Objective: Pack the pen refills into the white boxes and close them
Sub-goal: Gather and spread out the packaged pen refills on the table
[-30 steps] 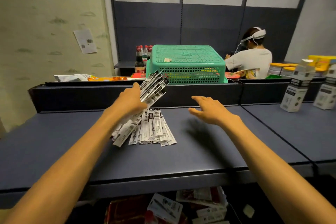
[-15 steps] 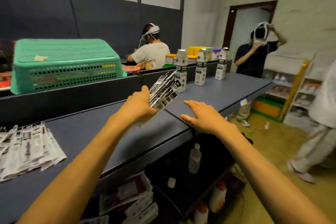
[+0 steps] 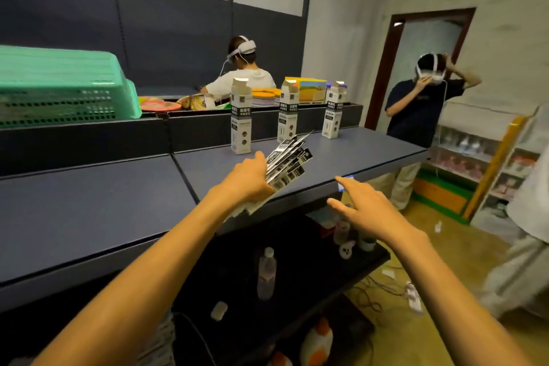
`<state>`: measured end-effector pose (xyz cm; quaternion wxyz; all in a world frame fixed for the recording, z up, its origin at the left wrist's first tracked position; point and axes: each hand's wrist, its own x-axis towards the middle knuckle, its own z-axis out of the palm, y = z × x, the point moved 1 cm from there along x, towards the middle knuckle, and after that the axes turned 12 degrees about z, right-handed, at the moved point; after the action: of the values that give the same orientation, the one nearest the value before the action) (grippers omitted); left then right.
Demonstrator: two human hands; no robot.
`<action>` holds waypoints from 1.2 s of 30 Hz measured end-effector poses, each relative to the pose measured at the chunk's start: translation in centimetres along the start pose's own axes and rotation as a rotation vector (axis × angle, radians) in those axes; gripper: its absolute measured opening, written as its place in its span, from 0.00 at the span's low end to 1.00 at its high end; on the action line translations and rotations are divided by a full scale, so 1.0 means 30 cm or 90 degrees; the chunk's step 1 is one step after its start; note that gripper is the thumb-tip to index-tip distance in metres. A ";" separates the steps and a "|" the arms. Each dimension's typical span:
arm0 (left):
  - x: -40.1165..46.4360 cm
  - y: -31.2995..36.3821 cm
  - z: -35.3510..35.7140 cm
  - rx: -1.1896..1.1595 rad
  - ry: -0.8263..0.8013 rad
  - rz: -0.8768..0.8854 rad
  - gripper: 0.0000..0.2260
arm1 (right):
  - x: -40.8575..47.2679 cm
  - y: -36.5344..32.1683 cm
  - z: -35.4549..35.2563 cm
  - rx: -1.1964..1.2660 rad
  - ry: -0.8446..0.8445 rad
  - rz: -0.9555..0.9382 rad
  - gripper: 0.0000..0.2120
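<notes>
Left hand point(image 3: 248, 180): fanned pen refills point(image 3: 286, 162) gripped above the desk point(image 3: 371, 154).
Right hand point(image 3: 364, 206): spread, empty.
White boxes point(image 3: 241, 119): upright, flaps raised.
Advice: packets to be squared before insertion.

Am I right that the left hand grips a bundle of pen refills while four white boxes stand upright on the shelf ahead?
Not quite: the head view shows three white boxes, not four. The left hand does grip the bundle of pen refills.
</notes>
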<state>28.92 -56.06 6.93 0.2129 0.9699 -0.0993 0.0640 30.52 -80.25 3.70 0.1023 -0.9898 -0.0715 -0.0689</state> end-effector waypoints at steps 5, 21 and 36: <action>0.103 0.045 0.047 0.018 0.021 -0.044 0.18 | 0.182 0.091 0.014 0.029 -0.033 -0.041 0.32; 0.434 -0.077 0.120 0.042 0.084 -0.241 0.23 | 0.842 0.042 0.087 0.028 -0.044 -0.297 0.30; 0.324 -0.118 0.119 0.193 0.143 -0.633 0.21 | 1.090 -0.019 0.172 0.109 -0.116 -0.479 0.31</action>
<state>39.45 -56.03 3.91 0.0840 0.9070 0.4063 0.0725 63.12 -74.44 3.75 0.1450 -0.8845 -0.4434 -0.0072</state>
